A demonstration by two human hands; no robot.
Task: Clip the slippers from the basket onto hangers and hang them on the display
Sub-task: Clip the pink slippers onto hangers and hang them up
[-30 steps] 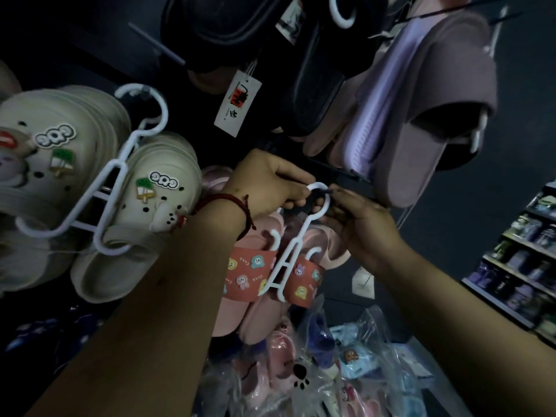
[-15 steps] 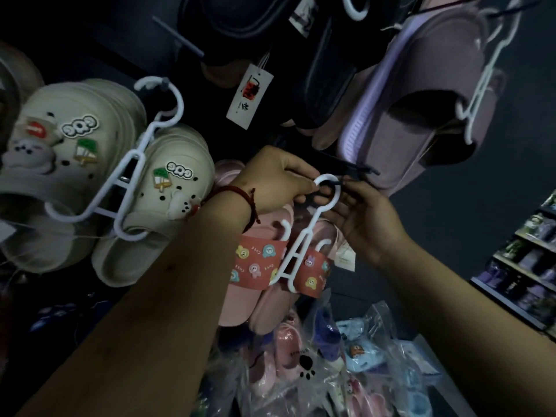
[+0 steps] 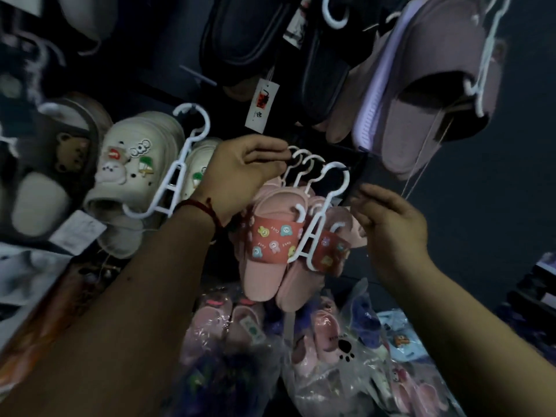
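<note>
Head view: pair of pink slippers [image 3: 270, 242] with red cartoon-print bands hangs clipped on a white hanger [image 3: 313, 233], centre frame. Hanger hook sits over a dark display peg [image 3: 346, 169]; three more white hooks [image 3: 301, 159] crowd the same peg just behind it. Left hand [image 3: 240, 179], red cord [image 3: 198, 206] at the wrist, reaches in from the left, fingers curled, tips at the rear hooks; cannot tell whether they pinch one. Right hand [image 3: 391, 227] is just right of the hanger, fingers loosely bent and apart, holding nothing, not touching the slippers. Left of the pair: cream clogs [image 3: 135, 164] with charms on their own hanger. Above: black slippers [image 3: 264, 40] with a paper tag [image 3: 261, 106]; upper right, a purple slipper [image 3: 436, 85]. Below: bagged slippers [image 3: 331, 356] in clear plastic
</note>
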